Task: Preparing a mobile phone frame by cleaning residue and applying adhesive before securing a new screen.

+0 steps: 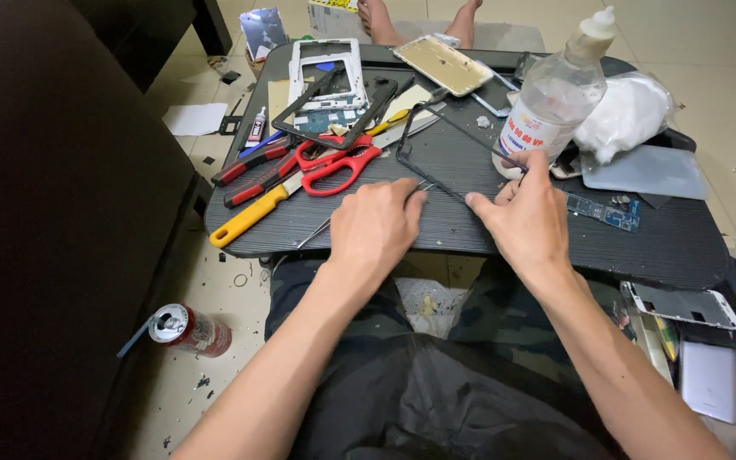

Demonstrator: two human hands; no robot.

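Fingers of both our hands meet at the near end of a thin black phone frame (457, 153) that lies on the dark bench (692, 247), close to its near edge and about midway along it. Our left hand (374, 226) rests knuckles up with its fingers (409, 198) curled down beside the frame's near left corner; a thin metal pick (321, 228) runs out from under it towards the near-left, though we cannot tell whether the fingers truly grip it. Our right hand (528, 215) pinches the frame's near right corner between thumb and forefinger, fingers nearly shut on the thin bar.

From that near end the frame's long axis runs away from us and slightly to the left, towards the middle of the bench, its far end lifted a little near the yellow-handled tool (249, 213) tip and the clear plastic bottle (555, 98). Both hands sit equally close to the frame; the right one has the firmer hold.

Left of the frame lie red scissors (338, 163) and red-and-black pliers (253, 162). A white phone chassis (327, 77) and a gold back cover (442, 64) sit at the far edge. The bottle, standing upright just beyond our right hand, appears mostly empty of its clear liquid. A small blue circuit board (602, 210) lies to the right, and a drink can (187, 328) rests on the floor.
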